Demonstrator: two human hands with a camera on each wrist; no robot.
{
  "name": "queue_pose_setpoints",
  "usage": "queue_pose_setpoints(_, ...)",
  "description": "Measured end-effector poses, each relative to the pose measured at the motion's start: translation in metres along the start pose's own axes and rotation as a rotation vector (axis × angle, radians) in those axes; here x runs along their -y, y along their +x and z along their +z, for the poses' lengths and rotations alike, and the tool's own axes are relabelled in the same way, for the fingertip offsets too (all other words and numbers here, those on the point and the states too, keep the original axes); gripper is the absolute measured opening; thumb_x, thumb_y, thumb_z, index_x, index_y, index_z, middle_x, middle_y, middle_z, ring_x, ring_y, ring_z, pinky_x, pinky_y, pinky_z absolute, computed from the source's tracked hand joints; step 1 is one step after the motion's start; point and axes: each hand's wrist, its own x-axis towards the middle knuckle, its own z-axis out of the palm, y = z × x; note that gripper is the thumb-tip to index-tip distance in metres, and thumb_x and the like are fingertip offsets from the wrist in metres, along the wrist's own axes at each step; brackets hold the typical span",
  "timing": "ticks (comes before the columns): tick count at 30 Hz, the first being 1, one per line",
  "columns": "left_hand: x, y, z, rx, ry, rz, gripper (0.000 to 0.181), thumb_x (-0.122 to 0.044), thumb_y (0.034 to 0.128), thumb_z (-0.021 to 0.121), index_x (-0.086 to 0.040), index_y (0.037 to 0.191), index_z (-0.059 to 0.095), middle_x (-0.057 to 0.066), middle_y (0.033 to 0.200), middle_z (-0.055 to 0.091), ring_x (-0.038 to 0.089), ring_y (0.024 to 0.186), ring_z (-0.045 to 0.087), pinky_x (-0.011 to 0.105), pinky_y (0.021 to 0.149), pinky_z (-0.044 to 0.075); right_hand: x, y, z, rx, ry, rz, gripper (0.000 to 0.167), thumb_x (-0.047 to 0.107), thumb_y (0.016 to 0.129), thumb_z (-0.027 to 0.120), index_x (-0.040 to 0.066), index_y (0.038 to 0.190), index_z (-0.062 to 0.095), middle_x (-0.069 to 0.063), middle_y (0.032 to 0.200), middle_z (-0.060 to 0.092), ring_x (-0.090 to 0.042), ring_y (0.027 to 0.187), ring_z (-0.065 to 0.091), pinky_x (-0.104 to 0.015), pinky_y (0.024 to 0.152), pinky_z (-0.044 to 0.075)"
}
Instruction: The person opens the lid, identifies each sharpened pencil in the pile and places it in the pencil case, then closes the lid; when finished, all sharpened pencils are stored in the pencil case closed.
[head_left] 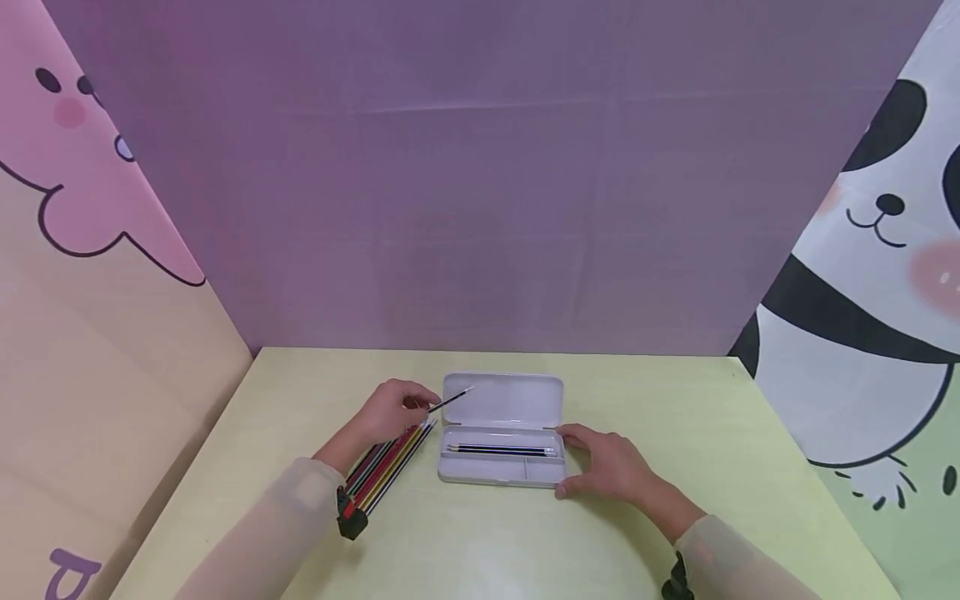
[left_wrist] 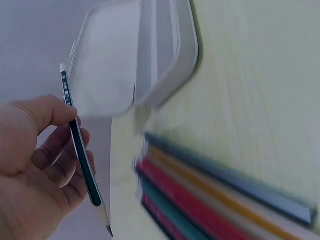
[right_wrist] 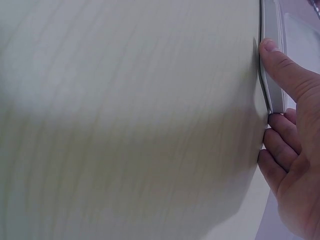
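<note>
My left hand [head_left: 393,410] pinches a dark pencil [head_left: 454,397] between thumb and fingers, over the left edge of a raised lid. In the left wrist view this pencil [left_wrist: 84,155] has a pale eraser end up and its sharpened tip down. The white pencil case [head_left: 480,478] lies open on the table, its lid [head_left: 510,400] folded back. Dark pencils [head_left: 502,450] lie in its long rear compartment. My right hand [head_left: 611,467] grips the case's right end, thumb at the front corner, fingers by the hinge side; the right wrist view shows the thumb [right_wrist: 285,67] against its wall.
Left of the case, a bundle of red, yellow, green and dark pencils [head_left: 390,467] lies slantwise under my left wrist. A black object [head_left: 352,523] sits at its near end. The pale table [head_left: 480,542] meets a purple backdrop [head_left: 480,208] behind.
</note>
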Motion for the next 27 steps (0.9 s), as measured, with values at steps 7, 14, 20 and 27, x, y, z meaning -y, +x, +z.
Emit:
queue_pose_setpoints(7, -0.017, 0.025, 0.034, 0.074, 0.001, 0.11, 0.023, 0.0, 0.0923, 0.066, -0.007, 0.11, 0.079, 0.005, 0.099, 0.075, 0.013, 0.087, 0.06, 0.029, 0.079, 0.052, 0.001, 0.0, 0.0, -0.001, 0.003, -0.002, 0.097, 0.061, 0.06, 0.093, 0.021, 0.141, 0.059, -0.001, 0.132, 0.071, -0.036, 0.116, 0.067, -0.055, 0.097, 0.051)
queue_pose_setpoints(14, -0.026, 0.042, 0.065, 0.156, -0.022, 0.133, 0.022, 0.001, 0.0916, 0.069, -0.005, 0.11, 0.079, 0.006, 0.104, 0.077, 0.012, 0.093, 0.064, 0.031, 0.084, 0.054, 0.001, 0.001, 0.0, 0.005, 0.012, 0.013, 0.096, 0.059, 0.06, 0.093, 0.023, 0.141, 0.059, 0.0, 0.132, 0.071, -0.036, 0.116, 0.067, -0.054, 0.097, 0.05)
queue_pose_setpoints(20, -0.03, 0.048, 0.082, 0.186, 0.015, 0.147, 0.021, 0.002, 0.0883, 0.075, -0.008, 0.106, 0.082, 0.001, 0.096, 0.077, 0.008, 0.085, 0.062, 0.025, 0.078, 0.053, 0.002, 0.0, -0.001, 0.002, 0.014, 0.014, 0.096, 0.059, 0.059, 0.094, 0.021, 0.14, 0.06, -0.001, 0.132, 0.071, -0.036, 0.114, 0.068, -0.055, 0.096, 0.051)
queue_pose_setpoints(27, -0.042, 0.047, 0.092, 0.209, 0.17, 0.178, 0.018, -0.002, 0.0906, 0.075, -0.013, 0.103, 0.083, -0.003, 0.098, 0.077, 0.007, 0.089, 0.063, 0.023, 0.082, 0.052, 0.003, -0.001, -0.002, 0.007, 0.01, 0.03, 0.096, 0.058, 0.06, 0.093, 0.021, 0.141, 0.059, -0.001, 0.132, 0.071, -0.036, 0.116, 0.067, -0.055, 0.097, 0.051)
